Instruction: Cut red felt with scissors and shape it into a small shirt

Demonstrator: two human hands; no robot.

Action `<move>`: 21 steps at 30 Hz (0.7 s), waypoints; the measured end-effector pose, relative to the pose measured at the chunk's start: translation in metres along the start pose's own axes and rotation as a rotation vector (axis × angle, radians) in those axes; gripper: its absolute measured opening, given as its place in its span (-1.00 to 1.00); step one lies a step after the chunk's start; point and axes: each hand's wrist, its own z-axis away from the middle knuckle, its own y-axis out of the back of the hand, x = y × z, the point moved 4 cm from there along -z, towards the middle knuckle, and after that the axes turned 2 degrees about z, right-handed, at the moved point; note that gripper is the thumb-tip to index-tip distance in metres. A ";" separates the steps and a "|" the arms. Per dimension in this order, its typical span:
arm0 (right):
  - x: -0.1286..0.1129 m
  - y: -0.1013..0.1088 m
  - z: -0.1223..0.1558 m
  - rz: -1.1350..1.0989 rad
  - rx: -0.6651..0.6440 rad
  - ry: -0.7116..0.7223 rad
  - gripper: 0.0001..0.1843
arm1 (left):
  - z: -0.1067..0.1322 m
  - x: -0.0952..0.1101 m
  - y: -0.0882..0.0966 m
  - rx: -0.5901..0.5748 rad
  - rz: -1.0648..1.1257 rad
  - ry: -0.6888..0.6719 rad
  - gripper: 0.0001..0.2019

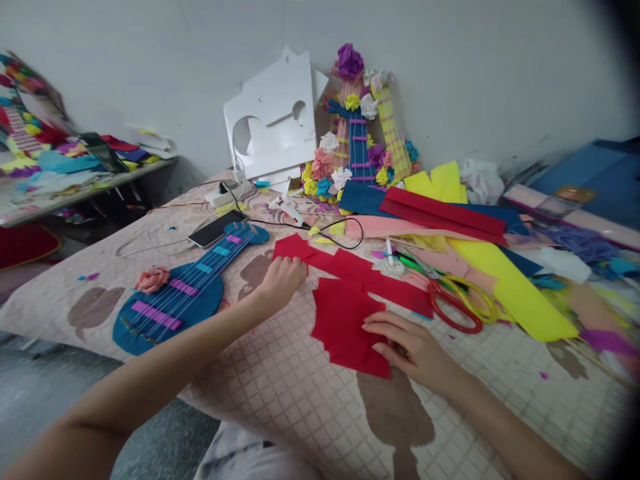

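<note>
In the head view, a loose stack of red crepe paper squares (343,323) lies on the patterned tablecloth in front of me. My right hand (413,347) touches the stack's right edge, its fingers extended and the thumb a little apart from them. Farther left, my left hand (284,280) is closed, with its curled fingertips at the edge of a red paper piece (293,247); the fingertips are partly hidden. Between and beyond the hands, more red paper strips (350,267) overlap in a row. Red-handled scissors (453,310) and yellow-handled scissors (477,300) lie right of them.
A blue paper guitar (200,283) with a pink rose lies at left, beside a phone (216,229). Behind are a glue gun (287,208), a power strip (227,193), white foam board (280,147) and flower-covered guitars (357,143). Yellow paper (525,293) spreads at right.
</note>
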 end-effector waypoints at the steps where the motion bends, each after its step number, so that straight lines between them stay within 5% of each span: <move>1: 0.001 0.000 0.000 -0.002 0.001 0.000 -0.70 | -0.001 -0.001 0.000 0.018 0.001 0.009 -0.71; 7: 0.002 0.002 -0.002 -0.071 0.053 -0.030 -0.72 | 0.010 -0.004 0.028 0.089 0.105 0.079 -0.83; 11: 0.003 0.007 -0.002 -0.062 0.161 -0.125 -0.69 | 0.041 0.052 0.049 0.101 0.204 -0.198 -0.83; 15: 0.001 0.006 -0.001 -0.050 0.120 -0.095 -0.62 | 0.059 0.101 0.040 0.091 0.280 -0.406 -0.88; 18: -0.001 0.000 0.000 -0.045 0.002 -0.014 -0.67 | 0.058 0.101 0.034 0.059 0.412 -0.431 -0.88; 21: 0.001 -0.003 0.001 -0.042 -0.019 -0.009 -0.70 | 0.048 0.079 0.033 0.021 0.549 -0.391 -0.86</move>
